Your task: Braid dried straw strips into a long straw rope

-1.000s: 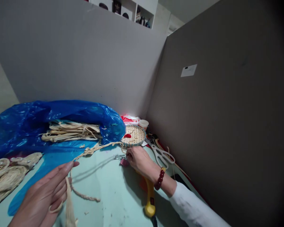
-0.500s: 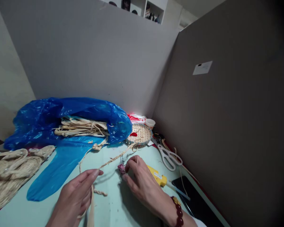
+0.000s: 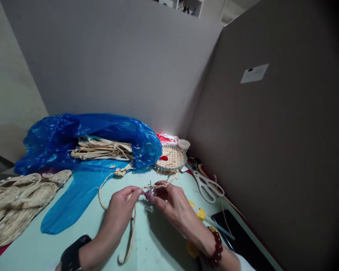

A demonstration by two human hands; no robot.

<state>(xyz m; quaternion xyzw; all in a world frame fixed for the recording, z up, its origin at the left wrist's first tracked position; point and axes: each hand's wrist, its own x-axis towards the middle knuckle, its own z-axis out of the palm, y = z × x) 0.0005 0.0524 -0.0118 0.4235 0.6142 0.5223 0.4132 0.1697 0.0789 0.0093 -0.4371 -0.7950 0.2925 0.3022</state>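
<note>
My left hand point(image 3: 121, 207) is closed, pinching a twisted straw cord point(image 3: 133, 226) between thumb and fingertips. One end of the cord hangs down to the table and curls below the hand. My right hand point(image 3: 176, 207) is closed too, its fingers on a small pinkish-purple piece point(image 3: 148, 195) with thin grey, wire-like bits sticking up. What this piece is, I cannot make out. The cord runs across at the piece, over the right fingertips and toward the round woven basket point(image 3: 171, 160). My two hands almost meet there, just above the pale green tabletop point(image 3: 147, 248).
A blue plastic bag point(image 3: 51, 131) with a bundle of dried straw point(image 3: 101, 148) lies at the back left. Woven straw slippers point(image 3: 25, 199) are at far left. To the right are scissors point(image 3: 207, 186), a yellow glue gun point(image 3: 200, 213), a phone point(image 3: 240, 241) and a grey partition point(image 3: 257, 150).
My left hand has moved forward and right, up to the purple piece. The right hand has shifted slightly right in view, still on the piece. The whole view has tilted a little.
</note>
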